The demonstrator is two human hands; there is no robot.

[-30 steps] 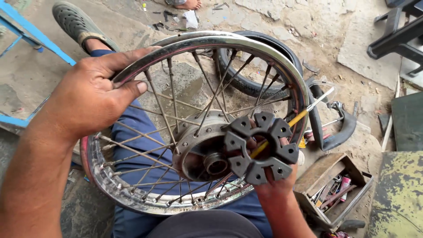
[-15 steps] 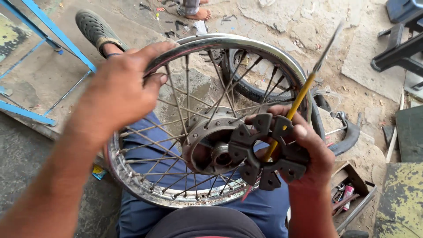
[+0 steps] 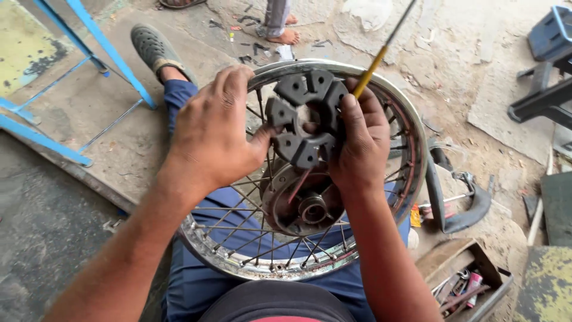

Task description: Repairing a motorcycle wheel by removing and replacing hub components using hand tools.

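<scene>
A spoked chrome wheel (image 3: 271, 268) rests on my lap, its metal hub (image 3: 310, 206) facing up and uncovered. Above the hub I hold a black rubber ring of several blocks (image 3: 301, 116) with both hands. My left hand (image 3: 217, 128) grips its left side, thumb on a block. My right hand (image 3: 360, 140) grips the right side and also clasps a yellow-handled screwdriver (image 3: 381, 50), whose shaft points up and away.
A wooden tool box (image 3: 468, 280) sits at the lower right, a black curved part (image 3: 459, 200) beside the wheel. A blue metal frame (image 3: 77, 53) stands at left. Another person's bare feet (image 3: 286, 33) are at the top. Black stools (image 3: 545, 71) stand at right.
The rubber ring has been lifted off the hub and raised over the far rim. My left hand left the rim and took the ring. The screwdriver swung upright.
</scene>
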